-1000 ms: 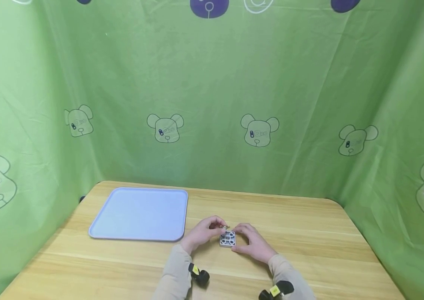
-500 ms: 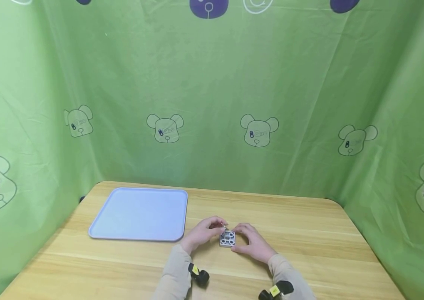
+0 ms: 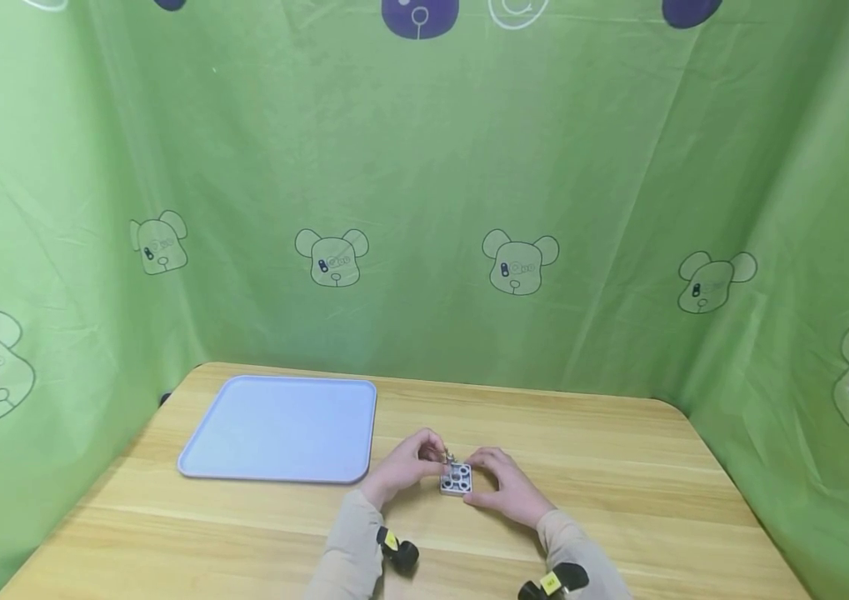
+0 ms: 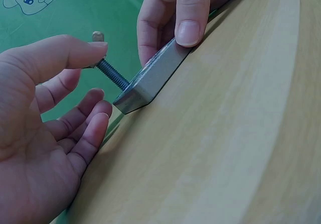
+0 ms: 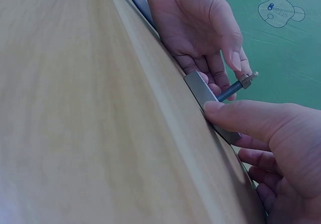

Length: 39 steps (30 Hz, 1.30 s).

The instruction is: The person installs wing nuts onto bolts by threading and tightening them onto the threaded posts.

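Note:
A small square grey metal block [image 3: 456, 481] lies on the wooden table, with several round holes in its top face. From its far left part rises a threaded bolt [image 4: 114, 74], topped by a small wing nut [image 5: 246, 80]. My left hand [image 3: 403, 468] pinches the wing nut between thumb and forefinger, while its other fingers curl loosely beside the bolt. On the opposite side, my right hand [image 3: 508, 487] grips the block by its edges, thumb [image 5: 235, 114] on the near side and fingers on the far side. The left fingers partly cover the nut in the head view.
A pale blue tray [image 3: 277, 429] lies at the left back of the wooden table [image 3: 604, 450]. Green curtains [image 3: 424, 167] printed with bear heads hang behind and along both sides. Black wrist cameras [image 3: 403, 554] sit on both sleeves.
The wing nut's wings point another way than a second ago, and my left thumb and forefinger have shifted slightly around it. The block and my right hand stay in place.

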Tool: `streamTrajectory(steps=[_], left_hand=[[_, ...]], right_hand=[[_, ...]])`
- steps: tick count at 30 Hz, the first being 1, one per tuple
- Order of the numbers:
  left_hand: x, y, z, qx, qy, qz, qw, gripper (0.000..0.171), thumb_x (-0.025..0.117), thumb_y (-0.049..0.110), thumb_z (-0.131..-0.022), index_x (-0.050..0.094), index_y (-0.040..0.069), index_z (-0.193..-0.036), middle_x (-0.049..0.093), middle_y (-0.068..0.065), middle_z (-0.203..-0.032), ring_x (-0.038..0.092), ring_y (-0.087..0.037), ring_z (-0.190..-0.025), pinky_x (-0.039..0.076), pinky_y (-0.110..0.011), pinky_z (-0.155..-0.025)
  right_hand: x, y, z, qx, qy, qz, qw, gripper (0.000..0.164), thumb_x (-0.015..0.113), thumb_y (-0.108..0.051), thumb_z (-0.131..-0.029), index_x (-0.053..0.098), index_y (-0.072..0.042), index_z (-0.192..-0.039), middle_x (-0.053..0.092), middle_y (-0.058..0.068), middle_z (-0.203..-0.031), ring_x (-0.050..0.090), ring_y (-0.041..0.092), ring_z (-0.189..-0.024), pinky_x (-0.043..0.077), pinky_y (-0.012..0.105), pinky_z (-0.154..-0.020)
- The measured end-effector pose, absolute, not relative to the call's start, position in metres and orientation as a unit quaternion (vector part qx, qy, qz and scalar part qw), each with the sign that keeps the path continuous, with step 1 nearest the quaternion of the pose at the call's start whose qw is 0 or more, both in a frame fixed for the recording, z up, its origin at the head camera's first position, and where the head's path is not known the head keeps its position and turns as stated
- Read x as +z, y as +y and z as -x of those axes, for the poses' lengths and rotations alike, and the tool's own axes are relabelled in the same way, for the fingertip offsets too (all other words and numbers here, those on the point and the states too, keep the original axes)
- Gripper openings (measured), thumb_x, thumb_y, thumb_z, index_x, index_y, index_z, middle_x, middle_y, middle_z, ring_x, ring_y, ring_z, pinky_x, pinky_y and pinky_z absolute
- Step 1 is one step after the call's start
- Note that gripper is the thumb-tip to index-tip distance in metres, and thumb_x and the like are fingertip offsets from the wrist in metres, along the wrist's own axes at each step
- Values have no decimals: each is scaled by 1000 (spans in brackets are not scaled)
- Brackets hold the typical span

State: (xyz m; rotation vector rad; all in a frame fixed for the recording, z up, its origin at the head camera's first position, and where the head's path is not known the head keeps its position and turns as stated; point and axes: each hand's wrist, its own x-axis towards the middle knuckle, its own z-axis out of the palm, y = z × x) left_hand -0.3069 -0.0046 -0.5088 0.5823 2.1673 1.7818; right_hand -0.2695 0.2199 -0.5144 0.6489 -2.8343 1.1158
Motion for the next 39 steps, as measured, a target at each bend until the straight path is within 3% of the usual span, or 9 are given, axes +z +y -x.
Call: streamTrajectory(steps=[9,23,33,39], left_hand=[[-506,-3,306,607,756,-205,137,33,76,9,-78,61,8,-108,62,-9,-101,53,-16,-91,42,-31,-84],[-505,-4,304,595,761,-224,127,20,68,16,-88,64,9,-106,62,-6,-97,53,-14,-89,42,-29,-81],[-505,-4,303,592,763,-227,127,19,63,17,-92,66,11,-110,65,-8,-107,54,-14,-97,43,-33,-89],[-506,-3,303,592,764,-218,132,20,61,18,-93,66,12,-111,66,-8,-110,54,-13,-96,42,-32,-85]], right_hand=[[-514,220,269,359,-911,-206,9,61,78,-38,-77,59,-4,-125,52,16,-135,47,39,-128,33,61,-109],[-512,219,268,357,-910,-209,14,59,78,-36,-77,60,-5,-124,53,16,-134,48,39,-127,33,62,-108],[-510,218,266,362,-909,-206,10,58,78,-35,-77,60,-5,-123,53,17,-134,47,40,-128,32,62,-109],[-509,217,265,365,-909,-202,6,59,78,-35,-77,60,-4,-124,52,17,-135,46,40,-129,32,62,-109]])
